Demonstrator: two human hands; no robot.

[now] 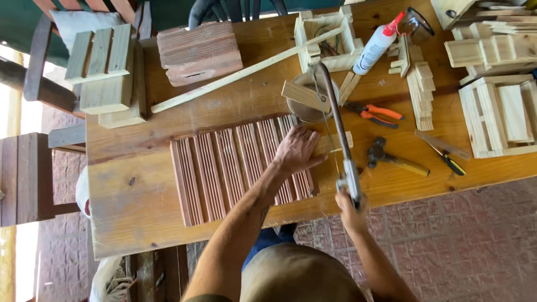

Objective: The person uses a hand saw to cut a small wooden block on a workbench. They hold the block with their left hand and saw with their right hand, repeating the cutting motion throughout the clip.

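Hacksaw point(335, 120) in your right hand point(349, 207), long axis pointing away; left hand point(296, 150) flat on one grooved board point(240, 168).

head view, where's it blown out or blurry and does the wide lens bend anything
Head view: daylight overexposes the far left edge to white beside the wooden table; the tabletop is evenly lit with soft, short shadows; the right hand on the hacksaw looks slightly motion-smeared; the left hand on the grooved reddish board is sharp; table edges bow a little.

Bare tabletop point(128, 184) left of ribbed board point(224, 168) — hammer point(394, 159), pliers point(372, 112) crowding right.
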